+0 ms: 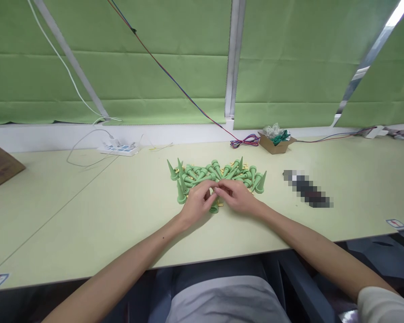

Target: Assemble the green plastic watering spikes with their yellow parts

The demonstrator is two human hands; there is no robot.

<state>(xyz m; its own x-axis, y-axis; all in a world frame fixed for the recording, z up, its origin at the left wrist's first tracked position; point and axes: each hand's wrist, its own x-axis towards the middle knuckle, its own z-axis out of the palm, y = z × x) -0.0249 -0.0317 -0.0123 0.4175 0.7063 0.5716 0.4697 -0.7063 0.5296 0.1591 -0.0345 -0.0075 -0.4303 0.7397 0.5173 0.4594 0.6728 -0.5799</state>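
Observation:
My left hand [199, 199] and my right hand [238, 195] meet over the near side of a pile of green plastic cone spikes [202, 172]. Thumbs and fingertips are pinched together, and whatever sits between them is hidden. Just beneath the hands shows the round end of one green spike [214, 209]; I cannot tell whether it is held or lying on the table. Small yellow pieces [221, 204] lie among and under the spikes. Several cones stand upright at the pile's sides, such as one green cone [261, 183] on the right; most others lie flat.
On the pale table [121, 224], a small cardboard box [276, 146] with plastic and green material stands at the back beside a coiled cable [245, 141]. A white power strip [118, 149] is back left, a brown wooden object [2, 166] far left, a blurred dark item [308, 188] right.

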